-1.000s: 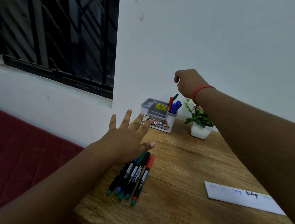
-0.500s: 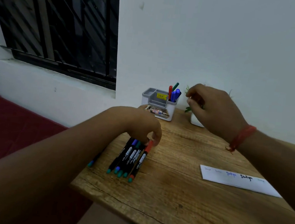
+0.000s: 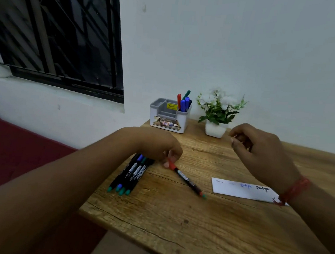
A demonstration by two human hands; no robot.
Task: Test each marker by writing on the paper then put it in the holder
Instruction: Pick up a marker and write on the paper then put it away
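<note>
Since the frame half a second earlier, the red-capped marker (image 3: 186, 178) had swung out of the row: it no longer lay parallel with the others but pointed from the left hand (image 3: 161, 146) toward four o'clock, its green tail end close to the paper strip (image 3: 244, 191). The left hand's fingertips pinched its red cap, the marker's body lying on the wooden table (image 3: 194, 230). The right hand (image 3: 261, 153) had drawn back from the holder (image 3: 168, 116) and hovered above the table at two o'clock from the marker, fingers loosely curled and holding nothing.

By my reading, the task stood roughly half done. Several markers, red, green and blue, already stood in the holder's right-hand compartment at twelve o'clock, and the paper strip, at three o'clock from the marker, bore several written words. Four remaining markers (image 3: 130, 174) lay side by side at the table's left edge, at nine o'clock from the red-capped one, untested. The marker in hand seemingly awaited uncapping, writing and stowing.
</note>
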